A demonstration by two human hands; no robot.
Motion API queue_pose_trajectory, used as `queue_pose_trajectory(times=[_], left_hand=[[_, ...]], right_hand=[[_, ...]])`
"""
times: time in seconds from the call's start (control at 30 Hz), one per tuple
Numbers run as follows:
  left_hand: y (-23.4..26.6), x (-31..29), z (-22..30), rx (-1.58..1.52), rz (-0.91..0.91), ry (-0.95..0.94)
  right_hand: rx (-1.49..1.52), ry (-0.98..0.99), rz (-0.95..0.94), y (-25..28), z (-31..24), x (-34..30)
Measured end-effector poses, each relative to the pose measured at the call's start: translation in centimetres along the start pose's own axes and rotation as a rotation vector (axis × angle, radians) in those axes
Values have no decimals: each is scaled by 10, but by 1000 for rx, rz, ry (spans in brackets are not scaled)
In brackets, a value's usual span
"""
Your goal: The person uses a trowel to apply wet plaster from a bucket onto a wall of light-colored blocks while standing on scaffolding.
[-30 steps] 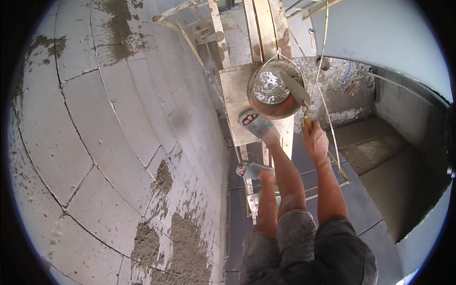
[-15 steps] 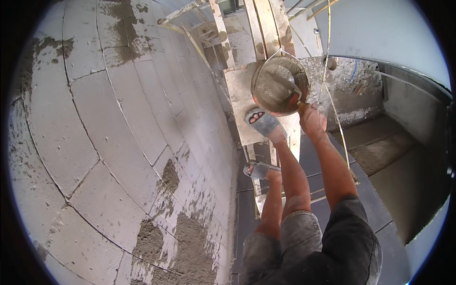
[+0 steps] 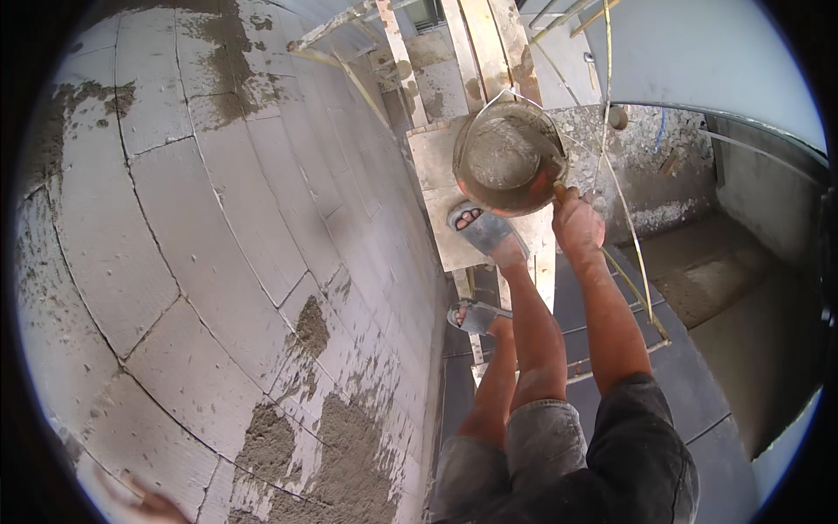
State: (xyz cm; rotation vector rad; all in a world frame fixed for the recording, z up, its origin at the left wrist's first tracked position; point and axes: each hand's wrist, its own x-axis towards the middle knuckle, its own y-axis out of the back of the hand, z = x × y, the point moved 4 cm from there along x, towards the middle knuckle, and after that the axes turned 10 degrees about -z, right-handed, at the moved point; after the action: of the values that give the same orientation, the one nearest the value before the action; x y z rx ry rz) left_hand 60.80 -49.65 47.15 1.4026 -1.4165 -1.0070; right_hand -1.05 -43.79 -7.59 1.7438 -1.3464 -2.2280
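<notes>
My right hand (image 3: 579,222) is closed around the wooden handle of a trowel (image 3: 559,189). The trowel's blade dips into a round bucket (image 3: 497,199) at its right side and is mostly hidden there. Wet grey mortar (image 3: 504,155) lies heaped inside the bucket, which has a thin wire handle. At the lower left edge my left hand (image 3: 150,505) shows in part, blurred, close to the block wall (image 3: 218,288). Its fingers look stretched out and nothing shows in them.
The bucket stands on a wooden board (image 3: 436,170) laid over planks (image 3: 485,52), beside my sandalled feet. Thin poles (image 3: 625,210) rise to the right. Mortar patches (image 3: 353,450) cover parts of the wall. Dark floor tiles (image 3: 602,306) lie below the planks.
My left hand has come into view at the lower left. The trowel blade has shifted toward the bucket's right side, uncovering the mortar mound. My right hand stays on the handle.
</notes>
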Motion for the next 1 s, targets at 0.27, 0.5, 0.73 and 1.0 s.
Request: queue_pose_trajectory(times=[0.27,0.5,0.73,1.0], left_hand=[[-451,-25,453,-870,-800,-358],[-518,-3,568,-1203,-991,18],[-525,-2,590,-1351,-1049,-57],[-518,-7,576,-1445,-820,-92]], right_hand=[[-78,173,22,-5,24,3],[-28,120,105,4,36,14],[-27,182,118,-8,47,33],[-137,159,131,8,50,37]])
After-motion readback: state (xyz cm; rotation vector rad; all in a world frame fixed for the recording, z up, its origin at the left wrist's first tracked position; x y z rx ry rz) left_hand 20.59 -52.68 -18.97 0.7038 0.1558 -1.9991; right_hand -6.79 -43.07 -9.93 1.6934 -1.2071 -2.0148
